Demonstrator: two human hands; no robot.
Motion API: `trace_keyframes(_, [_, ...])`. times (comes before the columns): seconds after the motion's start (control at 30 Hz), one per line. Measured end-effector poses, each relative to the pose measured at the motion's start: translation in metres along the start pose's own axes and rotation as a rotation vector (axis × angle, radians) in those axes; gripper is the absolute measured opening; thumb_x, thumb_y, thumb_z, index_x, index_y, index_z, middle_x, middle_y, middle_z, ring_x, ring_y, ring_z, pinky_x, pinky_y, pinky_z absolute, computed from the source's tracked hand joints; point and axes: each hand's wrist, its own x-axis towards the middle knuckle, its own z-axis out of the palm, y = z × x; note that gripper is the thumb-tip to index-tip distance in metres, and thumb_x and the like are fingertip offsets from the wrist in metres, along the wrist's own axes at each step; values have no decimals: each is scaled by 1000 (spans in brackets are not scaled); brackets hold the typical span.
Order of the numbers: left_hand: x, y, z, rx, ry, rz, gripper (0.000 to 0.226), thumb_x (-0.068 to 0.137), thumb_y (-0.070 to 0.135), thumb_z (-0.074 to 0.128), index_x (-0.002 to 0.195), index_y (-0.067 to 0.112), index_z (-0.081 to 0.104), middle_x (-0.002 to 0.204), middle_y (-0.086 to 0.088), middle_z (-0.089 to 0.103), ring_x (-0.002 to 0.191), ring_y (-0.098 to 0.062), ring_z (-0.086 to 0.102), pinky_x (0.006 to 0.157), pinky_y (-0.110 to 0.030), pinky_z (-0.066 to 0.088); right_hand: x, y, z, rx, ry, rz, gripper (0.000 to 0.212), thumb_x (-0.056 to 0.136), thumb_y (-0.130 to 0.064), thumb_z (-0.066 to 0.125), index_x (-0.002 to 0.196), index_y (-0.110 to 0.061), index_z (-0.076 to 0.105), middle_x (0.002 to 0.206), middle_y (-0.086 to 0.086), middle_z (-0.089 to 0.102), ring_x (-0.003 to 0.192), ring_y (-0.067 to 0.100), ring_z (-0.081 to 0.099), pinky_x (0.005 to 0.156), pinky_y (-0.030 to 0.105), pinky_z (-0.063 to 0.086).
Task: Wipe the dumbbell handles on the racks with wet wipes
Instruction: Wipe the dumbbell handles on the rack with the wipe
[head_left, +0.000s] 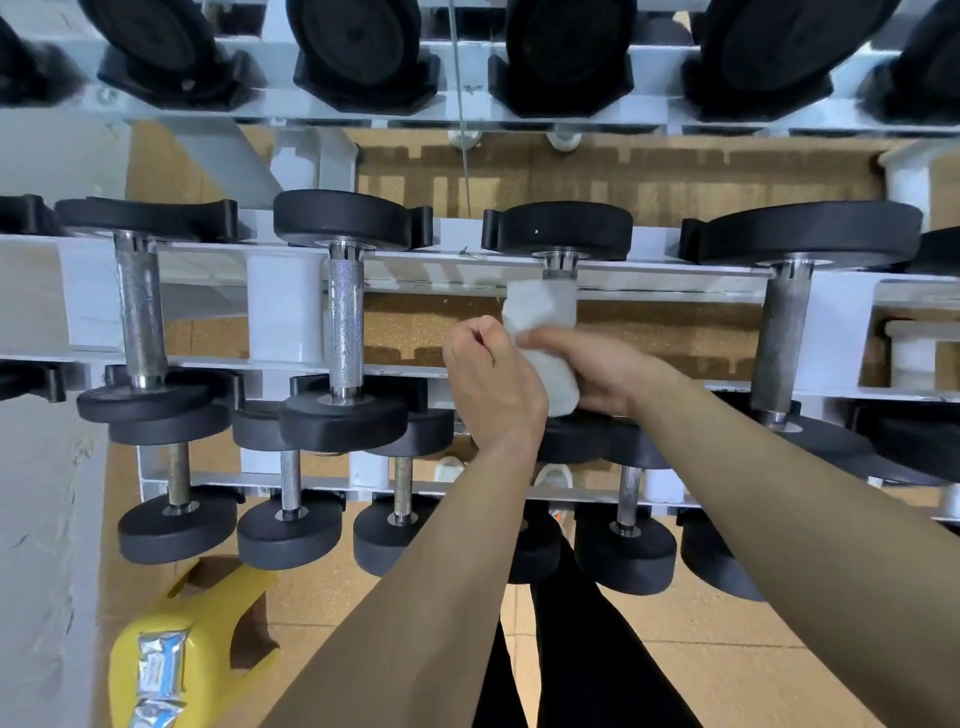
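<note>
White wet wipe (543, 312) wrapped round a dumbbell handle (560, 269) on the middle tier of the rack (675, 283).
Left hand (493, 384) and right hand (597, 371) both grasp the wipe, fingers curled; wipe packets (158, 667) lie on a yellow plastic object (208, 613), lower left.

- Left forearm (415, 571): bare along all of its visible length, from the lower edge of the frame up to the wrist.
- Right forearm (779, 493): likewise bare from the frame edge to the wrist.
- Left hand (493, 384): bare; its back and knuckles show.
- Right hand (605, 371): bare; its back shows.
- Trousers (597, 665): plain black and close-fitting, with two legs visible between the forearms and a narrow gap between them low in the frame.
- Left shoe (449, 467): a white rounded toe; the rest is hidden.
- Right shoe (553, 475): a matching white toe, with a small orange-and-white patch (558, 514) just behind it; whether that patch belongs to the shoe cannot be told.
</note>
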Motion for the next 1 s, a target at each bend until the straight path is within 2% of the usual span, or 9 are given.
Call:
trace_keyframes(0.1, [-1,0,-2,-38,6,0,22,104,29,39,91,22,55,100,0,57,89,-15,53,78,-32,37,-15,8,4,-358,318,-159,25,86,-29,79,104,-16,68,94,2,76,86,17,73,63,23,54])
trace_keyframes(0.2, [-7,2,-6,-50,43,132,14,102,27,45,100,22,58,98,7,57,92,-14,55,79,-30,44,-34,8,5,-213,455,-327,35,88,-34,76,118,-20,65,109,-2,73,99,14,71,80,29,58])
trace_keyframes(0.3, [-18,5,-11,-60,-1,199,15,97,23,53,110,22,60,104,7,60,96,-12,58,79,-22,44,-54,4,10,0,416,-410,26,101,-36,54,118,-23,67,115,-4,73,108,13,68,92,33,53])
trace_keyframes(0.4, [-22,10,-10,-95,-225,59,24,99,29,57,120,16,60,103,8,61,93,-6,58,75,-18,42,-70,12,22,129,422,-344,40,108,-37,35,115,-20,71,113,-5,74,107,7,65,91,29,47])
trace_keyframes(0.53, [-2,23,-1,141,-466,-63,37,95,41,61,120,13,65,105,-2,68,94,-18,63,68,-27,44,-66,29,30,82,651,-337,51,109,-39,28,99,-21,75,100,-6,75,99,9,68,90,31,47])
trace_keyframes(0.67, [30,35,3,274,-652,-111,31,83,37,76,105,14,72,96,-6,75,90,-23,71,75,-35,57,-52,30,44,178,833,-377,30,104,-25,39,98,-16,67,98,-4,65,96,17,61,80,31,41])
trace_keyframes(0.8, [48,36,9,207,-900,-297,58,66,31,89,116,10,68,104,-11,76,96,-24,74,83,-41,60,-37,28,58,127,1021,-365,23,103,-34,37,102,-26,59,108,-8,59,97,14,54,76,34,35])
trace_keyframes(0.87, [50,35,16,92,-976,-378,39,78,28,85,107,8,69,98,-10,76,90,-22,73,87,-41,60,-33,31,59,106,1091,-385,21,104,-36,37,99,-28,56,106,-10,57,95,13,54,74,32,35])
trace_keyframes(1.0, [45,38,28,-158,-959,-489,18,87,24,77,85,12,64,70,-4,66,58,-14,61,57,-25,53,-31,30,55,127,1168,-392,14,104,-34,39,97,-31,51,105,-11,53,95,11,49,70,25,30])
